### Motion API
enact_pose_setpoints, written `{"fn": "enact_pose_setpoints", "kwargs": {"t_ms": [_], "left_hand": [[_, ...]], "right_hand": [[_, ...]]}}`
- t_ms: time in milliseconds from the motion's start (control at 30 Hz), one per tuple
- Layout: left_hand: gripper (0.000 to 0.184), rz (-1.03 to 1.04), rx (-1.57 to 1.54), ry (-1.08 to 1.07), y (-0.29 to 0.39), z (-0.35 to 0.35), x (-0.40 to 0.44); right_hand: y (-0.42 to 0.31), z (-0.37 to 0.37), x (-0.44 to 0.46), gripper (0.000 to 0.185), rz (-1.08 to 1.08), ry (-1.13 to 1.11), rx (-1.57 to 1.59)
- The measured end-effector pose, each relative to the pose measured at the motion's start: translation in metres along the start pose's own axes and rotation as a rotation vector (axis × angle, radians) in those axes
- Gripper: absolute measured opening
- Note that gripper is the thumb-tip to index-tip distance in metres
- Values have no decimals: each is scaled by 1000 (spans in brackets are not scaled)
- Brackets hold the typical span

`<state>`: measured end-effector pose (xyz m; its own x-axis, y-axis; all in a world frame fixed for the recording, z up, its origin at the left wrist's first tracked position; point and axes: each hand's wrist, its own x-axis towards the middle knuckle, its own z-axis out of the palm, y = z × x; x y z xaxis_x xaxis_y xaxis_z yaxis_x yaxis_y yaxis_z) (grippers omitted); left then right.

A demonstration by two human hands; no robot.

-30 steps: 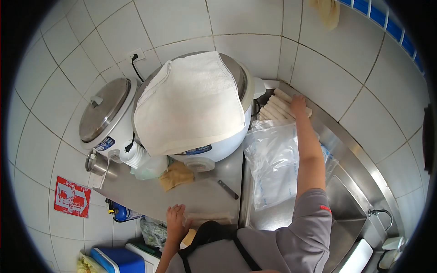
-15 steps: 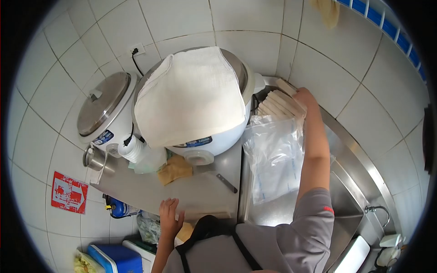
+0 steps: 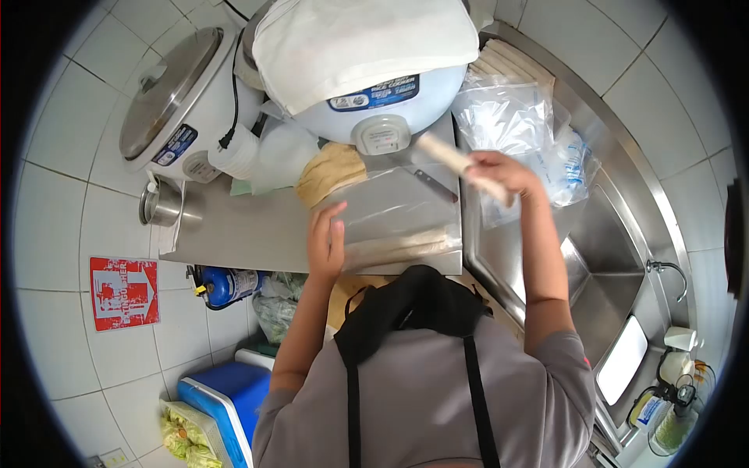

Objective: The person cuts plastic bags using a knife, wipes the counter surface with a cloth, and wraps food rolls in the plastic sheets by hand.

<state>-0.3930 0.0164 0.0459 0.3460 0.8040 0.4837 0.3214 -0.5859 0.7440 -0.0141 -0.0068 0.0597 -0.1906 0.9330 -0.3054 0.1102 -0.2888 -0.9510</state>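
Note:
My right hand (image 3: 502,175) is closed around a pale beige stick-shaped roll (image 3: 449,156), slightly blurred, above the seam between counter and sink. Similar rolls (image 3: 511,66) lie side by side at the upper right, partly under clear plastic bags (image 3: 503,109). On the counter in front of me a clear plastic sheet or bag (image 3: 382,207) has a pale roll (image 3: 402,247) lying at its near edge. At its left edge is my left hand (image 3: 326,242), fingers apart and holding nothing; I cannot tell whether it touches the plastic. A dark-handled knife (image 3: 434,186) rests beyond.
A large rice cooker (image 3: 382,101) covered with a white cloth (image 3: 363,47) stands at the back. Left of it are a second cooker (image 3: 183,117), stacked white cups (image 3: 236,152) and a tan cloth-like piece (image 3: 331,171). A steel sink (image 3: 601,242) is at right.
My right hand has come back from the stack, bringing a roll toward me. My left hand has moved up to the plastic's left edge. The view has tilted downward.

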Motion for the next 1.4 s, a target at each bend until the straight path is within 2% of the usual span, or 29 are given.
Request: {"fn": "enact_pose_setpoints", "kwargs": {"t_ms": [33, 100, 133, 233, 333, 433, 533, 633, 733, 933, 1033, 1133, 1233, 1267, 1400], "left_hand": [[25, -28, -84, 20, -1, -1, 5], [23, -8, -73, 18, -2, -3, 20], [22, 0, -68, 15, -3, -4, 25], [20, 8, -27, -162, -8, -3, 43], [20, -35, 82, -342, -28, 8, 55], [23, 63, 276, -441, -58, 27, 63], [33, 102, 353, -445, -78, 47, 68], [42, 108, 580, -459, -78, 59, 72], [43, 104, 611, -540, -77, 66, 80], [26, 5, 466, -610, -78, 72, 85], [21, 101, 489, -579, -70, 64, 84], [16, -17, 253, -571, -46, 46, 79], [14, -9, 187, -577, -22, 31, 64], [13, 57, 218, -547, -14, 26, 59], [12, 295, 332, -476, 15, 12, 36]], "right_hand": [[2, 26, 9, 39, -2, -99, -102], [3, 76, 26, 36, -181, -140, -360], [4, 98, 35, 33, -199, -122, -483], [5, 145, 49, 33, -305, -80, -745], [17, 163, 54, 32, -294, -36, -796], [14, 168, 45, 33, -238, -21, -842], [40, 168, 44, 35, -460, 135, -839], [46, 164, 42, 33, -503, 64, -782], [37, 165, 34, 30, -437, 34, -836], [44, 172, 27, 29, -444, 99, -907], [40, 167, 23, 38, -541, 181, -811], [20, 147, 20, 55, -592, 490, -911], [-16, 141, 8, 72, -572, 576, -1047], [-13, 139, 13, 83, -610, 544, -1134], [-24, 162, 9, 91, -423, 270, -1377]]}}
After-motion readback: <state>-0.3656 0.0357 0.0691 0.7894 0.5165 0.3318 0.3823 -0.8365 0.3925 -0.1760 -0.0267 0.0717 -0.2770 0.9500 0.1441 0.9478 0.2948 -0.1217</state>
